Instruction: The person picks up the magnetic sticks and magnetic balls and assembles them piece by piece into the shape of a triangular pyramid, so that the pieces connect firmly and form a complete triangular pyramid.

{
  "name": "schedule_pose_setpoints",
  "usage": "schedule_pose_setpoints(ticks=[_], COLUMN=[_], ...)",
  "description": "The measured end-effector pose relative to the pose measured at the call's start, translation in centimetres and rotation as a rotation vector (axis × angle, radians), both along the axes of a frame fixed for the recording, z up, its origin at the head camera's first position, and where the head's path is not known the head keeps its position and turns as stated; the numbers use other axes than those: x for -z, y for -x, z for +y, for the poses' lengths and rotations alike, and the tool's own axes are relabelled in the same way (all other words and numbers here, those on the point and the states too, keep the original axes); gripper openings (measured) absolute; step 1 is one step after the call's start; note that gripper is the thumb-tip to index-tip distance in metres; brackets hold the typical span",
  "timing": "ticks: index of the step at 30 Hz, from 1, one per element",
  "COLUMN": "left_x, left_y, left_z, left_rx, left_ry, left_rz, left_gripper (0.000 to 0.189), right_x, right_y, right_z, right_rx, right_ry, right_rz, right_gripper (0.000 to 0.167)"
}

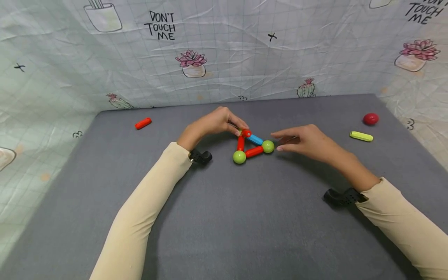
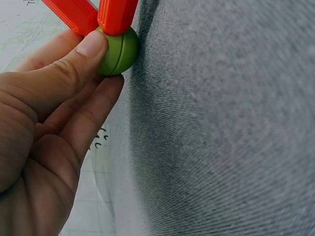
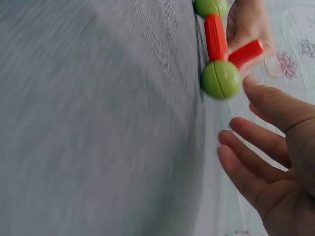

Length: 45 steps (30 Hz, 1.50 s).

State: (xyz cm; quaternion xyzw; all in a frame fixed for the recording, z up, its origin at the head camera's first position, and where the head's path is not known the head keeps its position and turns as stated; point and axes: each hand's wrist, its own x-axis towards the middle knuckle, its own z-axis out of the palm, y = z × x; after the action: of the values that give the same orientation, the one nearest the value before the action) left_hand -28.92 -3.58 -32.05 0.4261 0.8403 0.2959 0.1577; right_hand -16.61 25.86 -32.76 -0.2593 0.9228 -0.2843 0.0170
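A triangle of toy building rods and balls lies on the grey table (image 1: pixel 224 217). It has a blue rod (image 1: pixel 255 139), a red rod (image 1: pixel 254 152) in front and another red rod (image 1: pixel 240 144) at the left. Green balls sit at its corners: a front ball (image 1: pixel 239 157), a right ball (image 1: pixel 268 146) and a far ball (image 2: pixel 124 51). My left hand (image 1: pixel 219 120) pinches the far ball between thumb and fingers. From that ball an additional red rod (image 1: pixel 246 133) sticks up. Just right of the right ball, my right hand (image 1: pixel 308 142) is held with fingers extended, holding nothing.
At the far left lies a loose red rod (image 1: pixel 143 123). A yellow-green rod (image 1: pixel 361 136) and a red ball (image 1: pixel 370 119) are at the far right. Behind the table hangs a printed cloth (image 1: pixel 227 46).
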Motion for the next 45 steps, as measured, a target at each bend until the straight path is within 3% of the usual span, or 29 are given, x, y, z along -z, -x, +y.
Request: schedule_pose_setpoints(ticks=[10, 19, 25, 31, 38, 45], left_x=[-0.3, -0.9, -1.3, -1.1, -0.7, -0.7], left_y=[0.5, 0.5, 0.3, 0.0, -0.2, -0.3], left_z=[0.0, 0.3, 0.5, 0.6, 0.8, 0.5], left_rx=[0.024, 0.024, 0.029, 0.029, 0.04, 0.036], left_ry=[0.016, 0.022, 0.072, 0.087, 0.074, 0.07], left_rz=[0.02, 0.028, 0.034, 0.012, 0.001, 0.013], left_gripper=[0.028, 0.026, 0.028, 0.029, 0.029, 0.03], right_x=[-0.6, -1.3, -1.4, -0.7, 0.4, 0.7], right_y=[-1.3, -1.6, -1.4, -1.4, -1.9, -1.8], right_z=[4.2, 9.3, 11.9, 14.1, 16.1, 16.3], right_rx=[0.127, 0.265, 0.33, 0.356, 0.362, 0.36], right_ry=[-0.056, -0.198, -0.334, -0.395, -0.42, -0.407], right_rz=[0.163, 0.271, 0.256, 0.214, 0.114, 0.148], right_gripper=[0.039, 0.04, 0.04, 0.039, 0.039, 0.036])
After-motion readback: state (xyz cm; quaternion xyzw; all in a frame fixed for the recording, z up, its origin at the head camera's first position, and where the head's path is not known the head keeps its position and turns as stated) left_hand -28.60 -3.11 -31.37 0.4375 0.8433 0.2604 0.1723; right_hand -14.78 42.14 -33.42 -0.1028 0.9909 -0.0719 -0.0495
